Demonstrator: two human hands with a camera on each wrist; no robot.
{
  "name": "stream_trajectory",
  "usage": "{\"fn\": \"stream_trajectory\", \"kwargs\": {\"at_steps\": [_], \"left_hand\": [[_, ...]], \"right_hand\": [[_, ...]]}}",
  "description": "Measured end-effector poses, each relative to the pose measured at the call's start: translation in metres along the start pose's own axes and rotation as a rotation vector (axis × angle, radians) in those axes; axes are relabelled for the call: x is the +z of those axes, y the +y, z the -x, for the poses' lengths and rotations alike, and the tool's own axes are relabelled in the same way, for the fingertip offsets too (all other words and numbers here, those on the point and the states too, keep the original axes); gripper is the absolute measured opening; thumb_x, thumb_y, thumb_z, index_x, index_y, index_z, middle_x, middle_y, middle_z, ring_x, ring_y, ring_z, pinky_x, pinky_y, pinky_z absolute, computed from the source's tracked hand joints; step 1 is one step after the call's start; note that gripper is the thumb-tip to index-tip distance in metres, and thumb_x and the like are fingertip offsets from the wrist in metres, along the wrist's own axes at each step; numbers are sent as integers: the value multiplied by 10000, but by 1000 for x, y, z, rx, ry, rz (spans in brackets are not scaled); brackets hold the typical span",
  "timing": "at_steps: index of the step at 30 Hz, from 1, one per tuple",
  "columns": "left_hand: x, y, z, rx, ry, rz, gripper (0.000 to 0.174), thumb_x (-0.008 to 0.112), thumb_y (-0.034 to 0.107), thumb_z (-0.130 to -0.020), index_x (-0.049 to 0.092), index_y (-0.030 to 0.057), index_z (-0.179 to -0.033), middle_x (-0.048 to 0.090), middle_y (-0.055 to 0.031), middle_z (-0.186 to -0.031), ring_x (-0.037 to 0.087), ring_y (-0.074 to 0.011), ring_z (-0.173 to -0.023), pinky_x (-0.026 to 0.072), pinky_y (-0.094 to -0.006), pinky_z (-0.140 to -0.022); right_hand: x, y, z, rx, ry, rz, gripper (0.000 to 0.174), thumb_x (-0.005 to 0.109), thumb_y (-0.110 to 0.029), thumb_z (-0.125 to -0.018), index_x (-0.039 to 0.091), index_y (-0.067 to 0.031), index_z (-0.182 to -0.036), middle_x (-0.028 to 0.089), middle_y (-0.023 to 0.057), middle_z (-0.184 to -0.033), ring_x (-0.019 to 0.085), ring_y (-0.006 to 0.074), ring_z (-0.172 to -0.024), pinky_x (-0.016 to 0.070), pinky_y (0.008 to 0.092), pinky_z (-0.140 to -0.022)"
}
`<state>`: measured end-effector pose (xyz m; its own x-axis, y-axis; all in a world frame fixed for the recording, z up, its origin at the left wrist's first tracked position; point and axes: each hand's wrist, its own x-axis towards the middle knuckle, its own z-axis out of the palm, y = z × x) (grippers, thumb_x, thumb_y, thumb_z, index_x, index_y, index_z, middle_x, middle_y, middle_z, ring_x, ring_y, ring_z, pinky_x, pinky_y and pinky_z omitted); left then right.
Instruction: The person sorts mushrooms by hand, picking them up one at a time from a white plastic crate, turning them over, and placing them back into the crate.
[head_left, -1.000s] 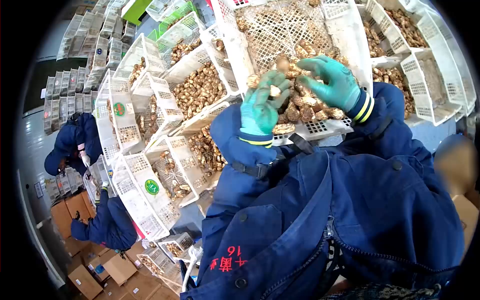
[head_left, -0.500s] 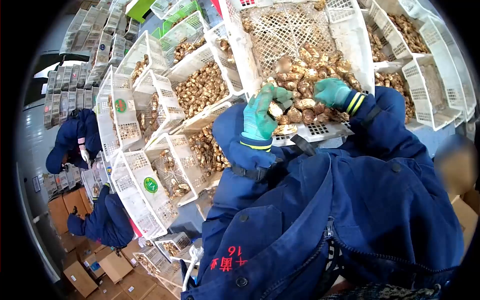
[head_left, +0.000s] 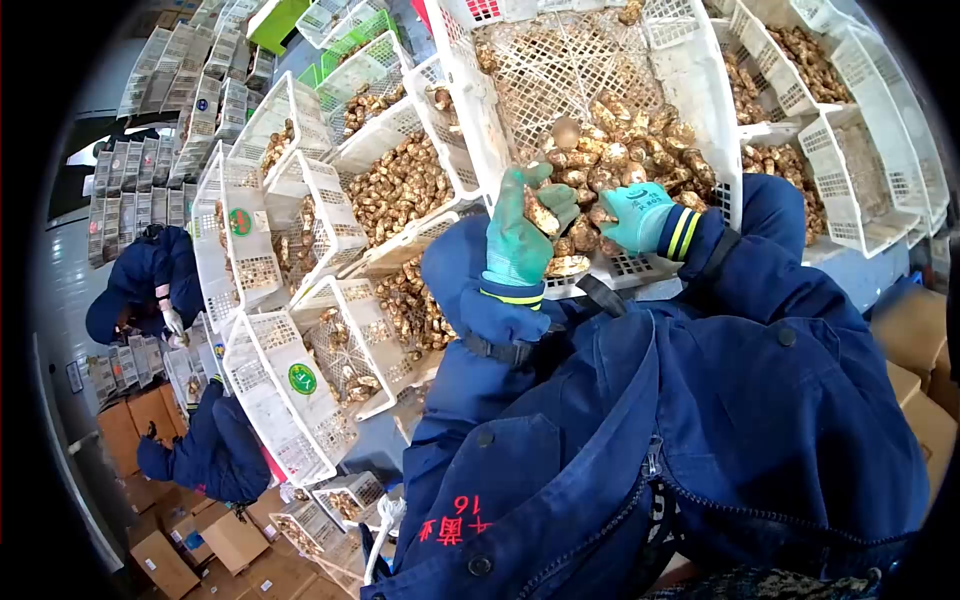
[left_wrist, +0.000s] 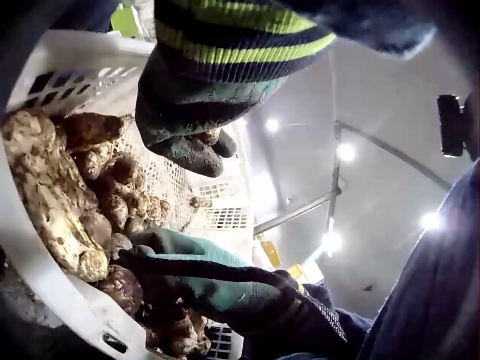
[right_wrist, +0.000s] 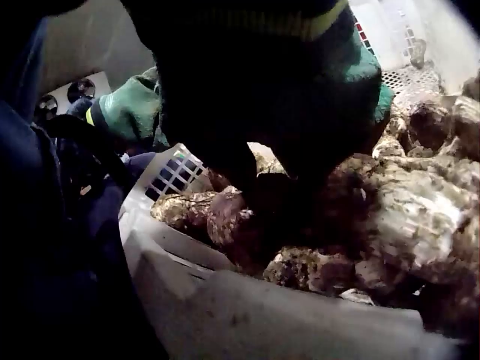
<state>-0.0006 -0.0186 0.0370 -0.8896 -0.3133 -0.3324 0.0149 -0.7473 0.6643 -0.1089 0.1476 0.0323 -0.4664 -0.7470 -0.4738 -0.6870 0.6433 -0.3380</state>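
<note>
In the head view my gloved left hand (head_left: 515, 235) holds a brown-and-white mushroom (head_left: 541, 212) against its palm, over the near left corner of a white plastic crate (head_left: 478, 120). The left wrist view shows part of that mushroom (left_wrist: 209, 136) between the glove's fingers. My right hand (head_left: 640, 216), also in a green glove, reaches palm-down into the mushroom pile (head_left: 650, 145) at the crate's near side. Its fingertips are right at a mushroom; deep shadow covers them in the right wrist view, so I cannot tell whether they grip it.
More crates of mushrooms (head_left: 398, 185) stand to the left, some with green labels. Others, holding mushrooms (head_left: 800, 60), stand to the right. Two people in blue (head_left: 150, 280) work at the far left, near cardboard boxes (head_left: 235, 540). Crate stacks (head_left: 130, 185) fill the left background.
My right hand came down from above the pile, spread, into its right part, then shifted left toward my left hand. The left hand stays at the corner holding a mushroom, its fingers turned.
</note>
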Motion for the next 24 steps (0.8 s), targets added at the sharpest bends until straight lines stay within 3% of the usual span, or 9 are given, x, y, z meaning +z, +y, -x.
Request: {"fn": "stream_trajectory", "kwargs": {"at_steps": [7, 9, 11, 13, 16, 18, 19, 22, 24], "left_hand": [[-1, 10, 5, -89, 79, 10, 645, 513, 528, -904, 566, -88, -1090, 652, -208, -916, 623, -357, -971, 498, -450, -925], [-11, 5, -2, -84, 53, 60, 657, 509, 527, -904, 565, -94, -1112, 632, -245, -1059, 594, -367, -1060, 468, -468, -969], [-7, 5, -1, -70, 72, 82, 672, 508, 532, -901, 559, -98, -1133, 613, -250, -1120, 576, -364, -1096, 441, -473, -1002], [-1, 2, -1, -80, -10, 107, 689, 431, 529, -933, 534, -97, -1201, 587, -242, -1182, 544, -365, -1144, 395, -471, -1044], [19, -3, -4, -92, -148, 310, 532, 386, 398, -991, 522, -74, -1196, 590, -209, -1154, 584, -309, -1077, 461, -438, -966], [3, -21, -11, 280, -148, -334, 618, 351, 465, -982, 476, -68, -1269, 569, -188, -1180, 565, -287, -1086, 459, -405, -959], [6, -20, -8, 260, -90, -291, 657, 347, 500, -974, 469, -71, -1276, 570, -183, -1181, 563, -287, -1087, 460, -406, -959], [30, -9, 2, 84, 127, -78, 704, 343, 553, -965, 463, -60, -1289, 576, -169, -1164, 566, -275, -1074, 469, -399, -944], [23, -17, 2, 171, 101, -307, 688, 331, 590, -959, 456, 11, -1311, 575, -147, -1143, 590, -244, -978, 498, -368, -835]], "right_hand": [[5, 10, -2, 15, 22, -143, 351, 572, -285, -851, 608, -29, -1088, 666, 194, -986, 634, 356, -946, 494, 426, -816], [9, 27, -7, 19, 83, -367, 366, 621, -319, -853, 610, -33, -1081, 666, 180, -955, 650, 318, -891, 502, 407, -792], [9, 51, -17, -66, 109, -655, 382, 663, -304, -847, 604, -33, -1110, 678, 137, -947, 659, 228, -840, 519, 356, -726], [-4, 45, -6, -144, 78, -1540, 430, 695, -230, -834, 571, -5, -1179, 665, 88, -980, 629, 128, -830, 529, 237, -661], [-28, 6, 4, -222, 101, -1351, 605, 637, -362, -876, 477, 13, -1323, 631, 78, -1060, 607, 114, -868, 530, 246, -689], [-36, -19, 10, -276, 152, -1136, 719, 607, -472, -879, 410, 15, -1369, 618, 84, -1041, 589, 114, -848, 503, 255, -723], [-27, -23, 4, -300, 208, -1035, 742, 610, -489, -875, 392, 9, -1380, 611, 93, -1032, 580, 113, -838, 493, 256, -727], [2, -30, -9, -181, 145, -1160, 594, 666, -449, -852, 480, 0, -1195, 603, 75, -810, 560, 120, -666, 468, 280, -569], [16, -31, -11, -64, 159, -1147, 405, 714, -346, -840, 502, -26, -972, 582, 48, -731, 534, 112, -604, 441, 281, -521]]}}
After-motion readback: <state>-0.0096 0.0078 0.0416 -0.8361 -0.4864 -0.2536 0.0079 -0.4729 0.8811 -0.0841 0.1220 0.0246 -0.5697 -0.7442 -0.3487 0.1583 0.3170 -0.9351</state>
